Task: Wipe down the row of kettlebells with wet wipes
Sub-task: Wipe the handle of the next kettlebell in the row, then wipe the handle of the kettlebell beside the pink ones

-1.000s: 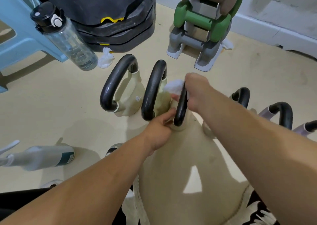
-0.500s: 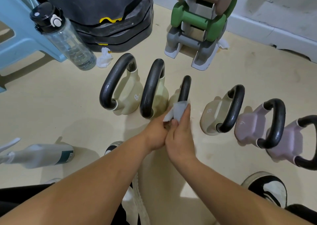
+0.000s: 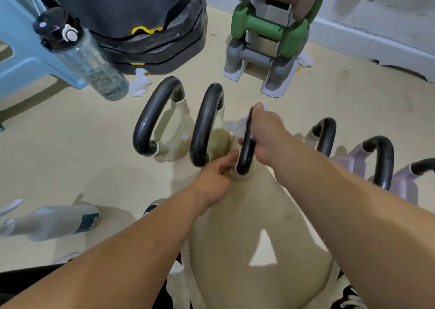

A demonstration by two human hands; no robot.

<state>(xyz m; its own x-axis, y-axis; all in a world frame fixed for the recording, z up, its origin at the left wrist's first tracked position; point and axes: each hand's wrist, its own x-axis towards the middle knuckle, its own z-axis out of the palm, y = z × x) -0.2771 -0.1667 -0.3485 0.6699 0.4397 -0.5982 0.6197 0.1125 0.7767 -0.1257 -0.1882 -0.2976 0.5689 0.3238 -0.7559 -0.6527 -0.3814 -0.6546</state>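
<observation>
While both of my hands work on the third kettlebell in the row, the scene reads as follows.

Right hand (image 3: pixel 267 137): closed around the far part of the black handle (image 3: pixel 246 153) of the third kettlebell, with a white wet wipe (image 3: pixel 240 126) pressed between my palm and the handle; the wipe shows to the left of my knuckles.

Left hand (image 3: pixel 215 179): fingers curled and pinching the cream collar at the near base of the same handle, holding the kettlebell steady.

Third kettlebell: standing on the floor (image 3: pixel 70 144), third from the left in the row; its cream body is mostly hidden behind my hands and arms.

First kettlebell (image 3: pixel 164 129): far left of the row, cream, marked "8", black handle upright.

Second kettlebell (image 3: pixel 207 129): just right of the first, touching or nearly touching my left fingers; I cannot tell which.

Remaining kettlebells: one cream (image 3: pixel 326 134) and two lilac (image 3: pixel 376 162), to the right, partly behind my right forearm.

Used wipes: one crumpled white piece (image 3: pixel 140 85) on the floor far left of the row, another (image 3: pixel 304 60) beside the dumbbell rack (image 3: pixel 270 56).

Water bottle (image 3: pixel 80 54): clear, black cap, upright at far left.

Spray bottle (image 3: pixel 54 221): lying on its side, near left.
</observation>
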